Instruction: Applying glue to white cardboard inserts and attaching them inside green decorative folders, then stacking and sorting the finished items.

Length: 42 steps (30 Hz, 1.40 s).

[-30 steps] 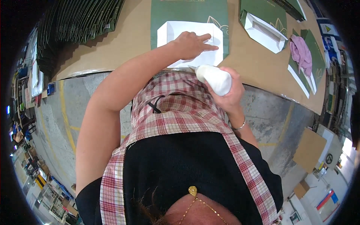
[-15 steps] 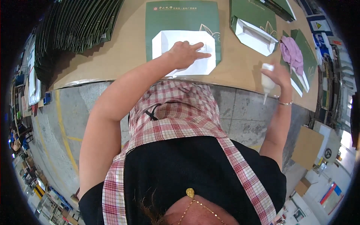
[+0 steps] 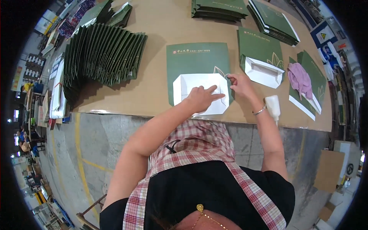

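STEP: folding white base flap (image 3: 201,94) of green paper bag (image 3: 197,63), flat on worktop (image 3: 161,34) | LEFT: left hand (image 3: 199,99) released, palm pressing flap | RIGHT: right hand (image 3: 239,84) grip pinching flap's right corner | NEXT: likely needs firm, even creasing; glue bottle (image 3: 273,106) near right wrist.

A fanned row of dark green folded paper bags (image 3: 103,57) stands toward the table's (image 3: 161,23) left end. Two flat stacks of green bags (image 3: 218,7) (image 3: 274,21) lie along its far edge. Nearer the right end, another green bag (image 3: 260,57) lies with its white bottom opened. A pink cloth (image 3: 300,78) rests on a further bag (image 3: 306,90) beyond it, and a white glue bottle (image 3: 273,107) stands at the near edge.
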Each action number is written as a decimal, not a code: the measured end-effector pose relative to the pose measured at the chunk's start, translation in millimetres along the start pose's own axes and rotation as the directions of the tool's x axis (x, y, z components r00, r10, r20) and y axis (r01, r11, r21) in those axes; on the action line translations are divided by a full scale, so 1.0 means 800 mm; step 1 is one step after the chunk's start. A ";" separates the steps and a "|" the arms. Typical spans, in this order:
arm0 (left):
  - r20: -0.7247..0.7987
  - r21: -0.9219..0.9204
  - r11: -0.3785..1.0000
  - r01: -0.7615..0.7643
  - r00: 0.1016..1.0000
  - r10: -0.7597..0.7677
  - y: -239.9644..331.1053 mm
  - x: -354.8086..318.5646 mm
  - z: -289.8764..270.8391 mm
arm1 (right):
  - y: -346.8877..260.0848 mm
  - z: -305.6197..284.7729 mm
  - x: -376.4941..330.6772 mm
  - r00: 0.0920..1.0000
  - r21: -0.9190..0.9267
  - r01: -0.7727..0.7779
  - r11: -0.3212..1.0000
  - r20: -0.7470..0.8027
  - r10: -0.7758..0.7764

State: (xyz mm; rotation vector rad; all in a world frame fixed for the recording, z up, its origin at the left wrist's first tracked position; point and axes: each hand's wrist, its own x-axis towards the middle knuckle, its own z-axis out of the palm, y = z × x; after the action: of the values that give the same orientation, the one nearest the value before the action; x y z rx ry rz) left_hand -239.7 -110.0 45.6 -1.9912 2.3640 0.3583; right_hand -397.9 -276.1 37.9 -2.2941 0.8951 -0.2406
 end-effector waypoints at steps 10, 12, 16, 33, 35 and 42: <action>-0.091 -0.890 0.405 0.209 0.789 -0.608 -0.137 -0.111 -0.032 | 0.015 0.013 0.010 0.995 0.021 0.094 0.995 0.039 -0.095; -0.132 -0.863 0.473 0.178 0.825 -0.550 -0.147 -0.107 -0.004 | 0.003 0.006 0.003 0.997 0.015 0.040 0.999 0.065 -0.041; -0.159 -0.700 0.683 0.209 0.886 -0.435 -0.142 -0.087 0.015 | 0.001 0.005 -0.006 0.992 0.024 0.124 0.992 0.026 -0.124; -0.187 -0.129 0.991 0.033 0.981 -0.057 -0.072 -0.172 0.031 | -0.045 0.019 -0.140 0.916 -0.489 0.387 0.781 0.298 -0.268; -0.174 -0.162 0.987 0.021 0.983 -0.049 -0.073 -0.178 0.031 | -0.035 0.034 -0.146 0.930 -0.490 0.352 0.797 0.278 -0.239; -0.342 -0.279 0.958 -0.069 0.939 -0.031 -0.091 -0.179 0.059 | -0.028 0.028 -0.144 0.919 -0.411 0.384 0.827 0.257 -0.300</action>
State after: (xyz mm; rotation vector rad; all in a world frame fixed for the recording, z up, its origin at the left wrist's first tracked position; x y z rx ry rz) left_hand -148.5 26.5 12.5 -2.3286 2.6718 0.4050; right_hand -463.5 -176.2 42.5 -2.8593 0.4653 0.0379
